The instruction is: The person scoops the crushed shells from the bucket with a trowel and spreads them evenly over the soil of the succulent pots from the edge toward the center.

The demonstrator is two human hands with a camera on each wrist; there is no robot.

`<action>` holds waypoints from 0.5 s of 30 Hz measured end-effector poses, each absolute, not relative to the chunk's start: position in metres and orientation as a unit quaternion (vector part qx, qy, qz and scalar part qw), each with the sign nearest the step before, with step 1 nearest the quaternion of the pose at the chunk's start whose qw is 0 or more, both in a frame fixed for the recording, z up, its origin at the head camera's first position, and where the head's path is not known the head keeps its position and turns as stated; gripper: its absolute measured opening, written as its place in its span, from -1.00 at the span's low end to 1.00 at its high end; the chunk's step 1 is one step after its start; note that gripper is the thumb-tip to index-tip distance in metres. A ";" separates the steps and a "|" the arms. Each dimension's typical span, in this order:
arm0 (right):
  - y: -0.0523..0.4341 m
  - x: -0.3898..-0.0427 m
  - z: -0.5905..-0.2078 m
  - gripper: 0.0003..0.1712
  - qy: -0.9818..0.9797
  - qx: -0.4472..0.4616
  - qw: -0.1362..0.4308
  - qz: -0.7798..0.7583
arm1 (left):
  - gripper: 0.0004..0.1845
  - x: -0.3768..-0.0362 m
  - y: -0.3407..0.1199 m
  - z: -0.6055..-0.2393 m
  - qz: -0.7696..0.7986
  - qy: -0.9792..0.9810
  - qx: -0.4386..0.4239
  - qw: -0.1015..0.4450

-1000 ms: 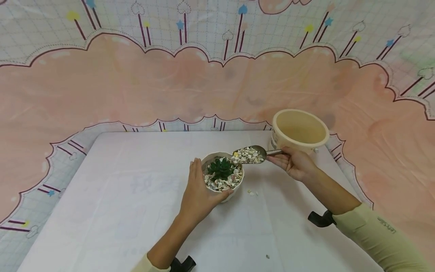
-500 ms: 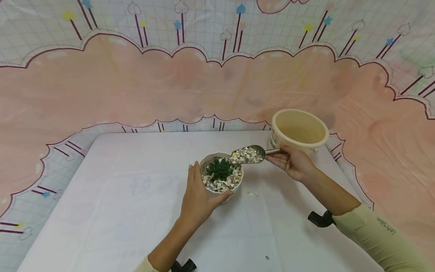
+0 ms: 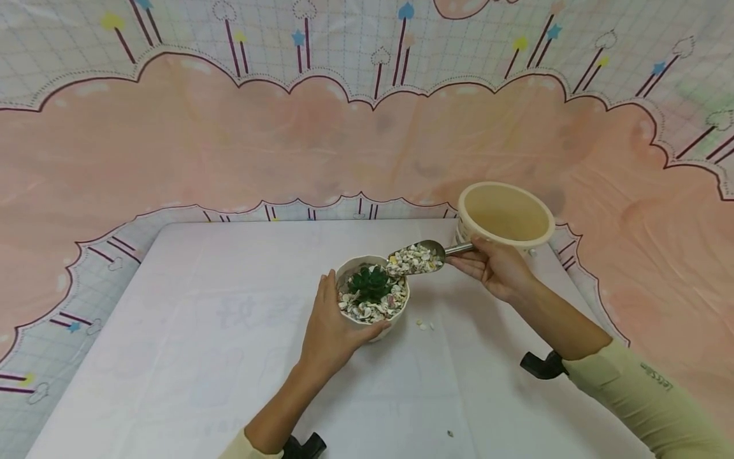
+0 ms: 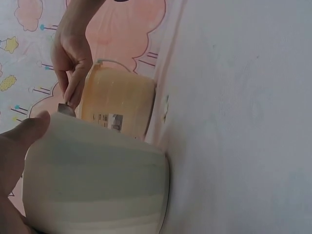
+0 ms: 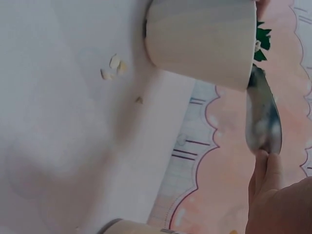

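Observation:
A white plant pot [image 3: 395,320] stands on the table, with a green succulent [image 3: 369,284] amid small pale stones [image 3: 367,310]. My left hand [image 3: 332,328] holds the pot from the left, thumb across its near side. In my right hand [image 3: 501,268] is the handle of a metal scoop [image 5: 263,119], pinched between thumb and fingers. More stones [image 3: 414,260] fill the scoop, whose front end lies at the pot's right rim, beside the succulent. Seen from the left wrist, the pot's wall [image 4: 97,170] hides most of the scoop.
Behind my right hand stands a cream bucket [image 3: 504,213] near the table's back right corner. A few loose stones [image 3: 424,325] lie on the white tabletop [image 3: 229,331] right of the pot, and another bit [image 3: 450,433] lies nearer the front.
The scoop's handle end has risen slightly, so the scoop slopes more toward the pot. Its stones are still heaped in it. My left hand keeps its hold on the pot.

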State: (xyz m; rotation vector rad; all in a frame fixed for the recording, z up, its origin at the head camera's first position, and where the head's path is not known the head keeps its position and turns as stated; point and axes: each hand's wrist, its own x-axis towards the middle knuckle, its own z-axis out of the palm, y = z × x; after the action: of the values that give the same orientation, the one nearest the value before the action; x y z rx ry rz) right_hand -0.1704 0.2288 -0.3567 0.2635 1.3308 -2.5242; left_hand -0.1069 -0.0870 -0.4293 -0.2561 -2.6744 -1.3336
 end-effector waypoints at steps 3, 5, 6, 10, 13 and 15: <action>0.228 -0.171 -0.355 -0.73 0.460 0.091 0.138 -0.873 | 0.44 -0.109 -0.091 -0.429 -0.449 -0.886 -0.094 0.066; 0.228 -0.172 -0.354 -0.72 0.458 0.091 0.137 -0.874 | 0.44 -0.112 -0.094 -0.429 -0.453 -0.884 -0.100 0.062; 0.228 -0.172 -0.354 -0.71 0.458 0.091 0.136 -0.874 | 0.43 -0.113 -0.096 -0.430 -0.456 -0.882 -0.103 0.059; 0.228 -0.173 -0.354 -0.71 0.458 0.090 0.136 -0.874 | 0.42 -0.119 -0.103 -0.431 -0.461 -0.878 -0.117 0.046; 0.228 -0.173 -0.355 -0.69 0.462 0.088 0.135 -0.872 | 0.41 -0.122 -0.108 -0.430 -0.469 -0.873 -0.130 0.034; 0.228 -0.174 -0.356 -0.67 0.466 0.085 0.132 -0.871 | 0.41 -0.124 -0.112 -0.429 -0.473 -0.870 -0.137 0.026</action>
State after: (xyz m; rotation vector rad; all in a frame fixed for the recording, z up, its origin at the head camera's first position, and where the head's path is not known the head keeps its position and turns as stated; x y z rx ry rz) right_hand -0.1739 0.2281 -0.3557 0.2477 1.3512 -2.5269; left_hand -0.1245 -0.1116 -0.4286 -0.4249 -2.6895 -1.4612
